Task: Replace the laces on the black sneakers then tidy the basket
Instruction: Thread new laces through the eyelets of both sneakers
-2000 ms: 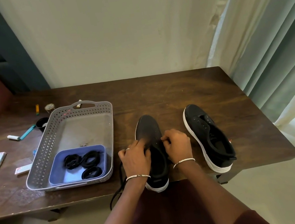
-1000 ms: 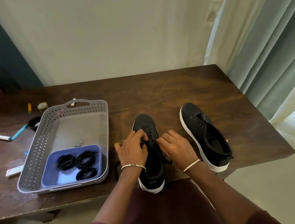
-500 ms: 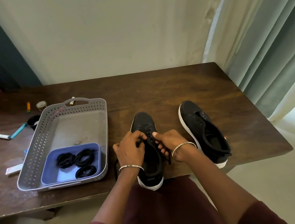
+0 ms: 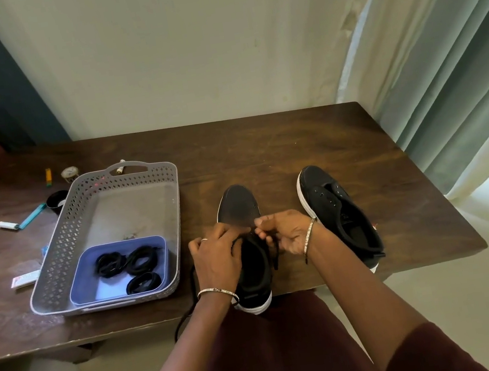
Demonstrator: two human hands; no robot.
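Both hands work at the eyelets of the near sneaker (image 4: 239,212), which stands on the table (image 4: 263,149) beside its unlaced mate (image 4: 338,215). The right hand (image 4: 286,233) pinches the lace (image 4: 275,253); the left hand (image 4: 216,258) is closed at the tongue (on what, cannot be told). The ends should be kept even and each crossing drawn flat. Spare laces (image 4: 130,262) wait in the basket (image 4: 55,259).
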